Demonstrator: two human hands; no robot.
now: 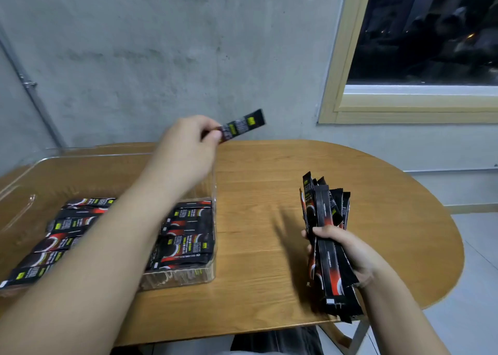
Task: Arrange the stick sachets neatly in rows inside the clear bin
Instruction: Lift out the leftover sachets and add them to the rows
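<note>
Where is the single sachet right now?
The left hand pinches the single sachet in the air above the clear bin, before the grey wall.

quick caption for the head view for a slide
Left hand pinches one sachet above the clear bin while the right hand grips a bundle.

The bare wooden table [269,193] lay open between the clear bin [213,193] and the right hand [347,249], giving free passage there. The bin's upright right wall stood as a barrier along that gap. Inside the bin, sachets [186,236] covered the near floor, while its far part lay bare. The left forearm [121,233] crossed above the bin, blocking approach from the near side. The grey wall [161,58] closed off the far edge.
</note>
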